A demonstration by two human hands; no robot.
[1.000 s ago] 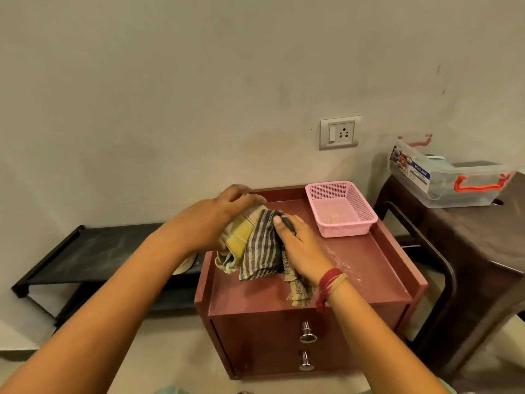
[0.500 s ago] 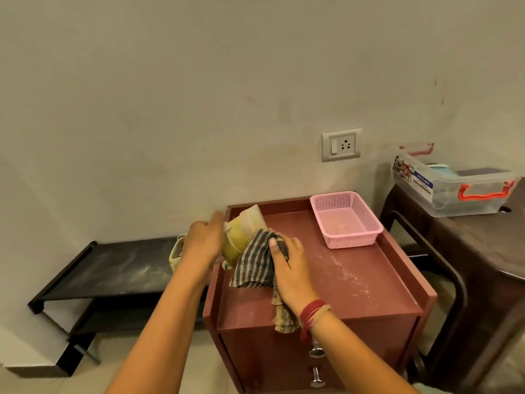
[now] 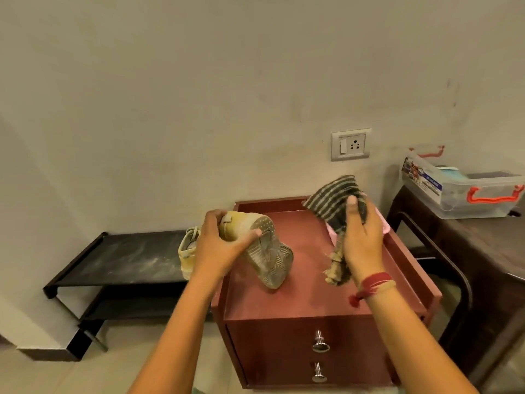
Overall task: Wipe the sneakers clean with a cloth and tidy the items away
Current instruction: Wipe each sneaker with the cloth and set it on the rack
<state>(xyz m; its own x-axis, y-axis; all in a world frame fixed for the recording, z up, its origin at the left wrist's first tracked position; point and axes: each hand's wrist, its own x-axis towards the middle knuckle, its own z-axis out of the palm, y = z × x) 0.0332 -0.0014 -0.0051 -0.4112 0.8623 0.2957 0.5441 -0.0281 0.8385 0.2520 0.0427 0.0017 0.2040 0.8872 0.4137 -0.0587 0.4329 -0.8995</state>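
My left hand [image 3: 220, 245] grips a yellow sneaker [image 3: 262, 245] by its heel, tipped so the dusty grey sole faces me, above the left part of the red cabinet top [image 3: 306, 288]. A second yellow sneaker [image 3: 189, 251] stands on the black shoe rack [image 3: 122, 260] just left of the cabinet, partly hidden by my left hand. My right hand [image 3: 362, 240] holds a striped grey cloth [image 3: 335, 203] lifted off the shoe, over the cabinet's right side, its frayed end hanging down.
A pink basket [image 3: 383, 226] sits at the cabinet's back right, mostly hidden behind my right hand and the cloth. A clear storage box with orange handles [image 3: 460, 191] stands on a dark table [image 3: 488, 257] at the right. The cabinet has two drawer knobs [image 3: 320, 344].
The cloth was wrapped against the sneaker; now my right hand has pulled it away to the right, and my left hand has turned the sneaker so its sole shows.
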